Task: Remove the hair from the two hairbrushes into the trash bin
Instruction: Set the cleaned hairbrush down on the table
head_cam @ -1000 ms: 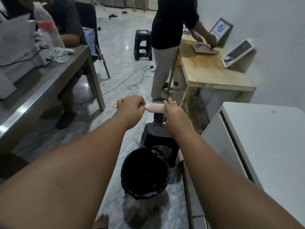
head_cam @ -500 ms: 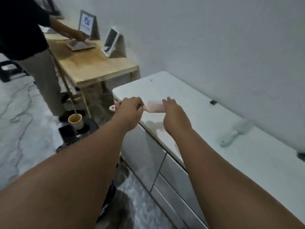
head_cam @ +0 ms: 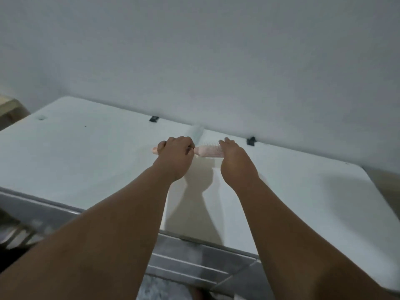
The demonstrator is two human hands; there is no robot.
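My left hand (head_cam: 175,158) grips the handle of a pink hairbrush (head_cam: 208,151), held level above the white counter (head_cam: 86,161). The bristles point up and away. My right hand (head_cam: 234,161) is at the head end of the pink hairbrush, its fingers over the far tip; how they lie there is hidden behind the hand. A second, pale green hairbrush (head_cam: 198,132) lies blurred on the counter just beyond my left hand, near the wall. The trash bin is out of view.
The white counter runs along a plain wall (head_cam: 194,50), with two small black clips (head_cam: 154,119) (head_cam: 251,140) at its back edge. Metal drawer fronts (head_cam: 194,260) sit below the counter's front edge. A wooden table corner (head_cam: 8,109) shows at the far left.
The view has swung right from the trash bin and floor to the white counter. Both hands kept hold of the pink hairbrush and now hover over the counter near the green brush.
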